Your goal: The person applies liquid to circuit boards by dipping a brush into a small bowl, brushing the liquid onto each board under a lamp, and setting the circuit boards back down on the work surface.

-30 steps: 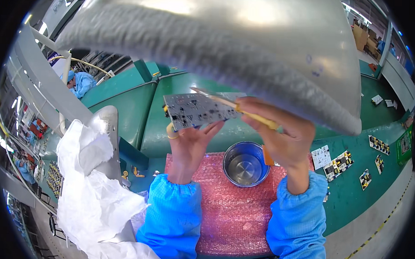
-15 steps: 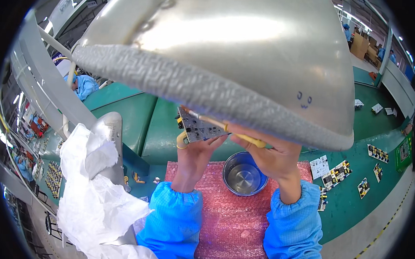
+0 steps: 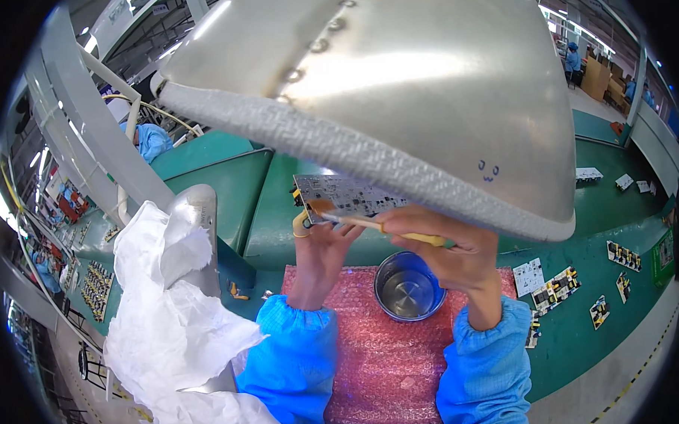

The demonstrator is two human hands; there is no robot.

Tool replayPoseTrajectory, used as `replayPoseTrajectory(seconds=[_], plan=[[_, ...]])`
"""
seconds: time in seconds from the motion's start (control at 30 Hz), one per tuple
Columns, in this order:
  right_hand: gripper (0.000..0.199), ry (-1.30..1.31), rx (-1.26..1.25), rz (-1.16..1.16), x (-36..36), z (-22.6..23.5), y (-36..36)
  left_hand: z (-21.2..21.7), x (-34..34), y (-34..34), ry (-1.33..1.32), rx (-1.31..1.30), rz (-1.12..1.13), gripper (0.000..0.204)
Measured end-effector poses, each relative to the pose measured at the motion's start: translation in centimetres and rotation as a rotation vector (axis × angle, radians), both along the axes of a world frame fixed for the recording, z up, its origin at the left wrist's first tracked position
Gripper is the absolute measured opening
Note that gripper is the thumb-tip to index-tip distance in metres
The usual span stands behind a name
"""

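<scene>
Brush held against a circuit board under the metal hood.

The left hand pinches the circuit board by its left end, long axis running left to right, above the counter's far edge. The right hand closes around the brush, bristles pointing left onto the board. A steel bowl sits on pink bubble wrap.

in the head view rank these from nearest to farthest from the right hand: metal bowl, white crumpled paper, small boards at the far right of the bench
1. Metal bowl, just below-left of the right hand.
2. Small boards, right, across the green bench.
3. White crumpled paper, far left, beyond the left sleeve.
</scene>
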State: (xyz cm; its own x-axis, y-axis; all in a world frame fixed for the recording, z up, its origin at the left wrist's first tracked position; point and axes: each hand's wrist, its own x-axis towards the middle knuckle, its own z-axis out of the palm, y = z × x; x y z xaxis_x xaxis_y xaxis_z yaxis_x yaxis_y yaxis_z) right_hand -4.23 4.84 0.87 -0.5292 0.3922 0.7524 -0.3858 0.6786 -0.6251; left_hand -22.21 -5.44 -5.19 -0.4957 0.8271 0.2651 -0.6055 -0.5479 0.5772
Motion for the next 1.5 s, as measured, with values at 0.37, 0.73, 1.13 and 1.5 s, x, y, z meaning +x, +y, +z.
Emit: replayPoseTrajectory(seconds=[0.37,0.73,1.13,1.5], plan=[[0.03,-0.116,-0.517,-0.292,0.2,-4.7,3.3,0.3,0.3,0.1,0.032,0.074,-0.038,0.05],[0.022,0.094,-0.178,-0.454,1.2,-1.0,3.7,2.1,0.2,-1.1,-0.061,0.024,0.037,0.061],[0.015,0.071,-0.256,-0.729,4.6,0.6,7.4,2.3,-2.1,-1.8,-0.308,0.147,0.005,0.064],[0.011,0.119,-0.237,-0.602,6.9,2.5,6.7,-7.3,-7.7,2.3,-0.087,0.009,0.158,0.076]])
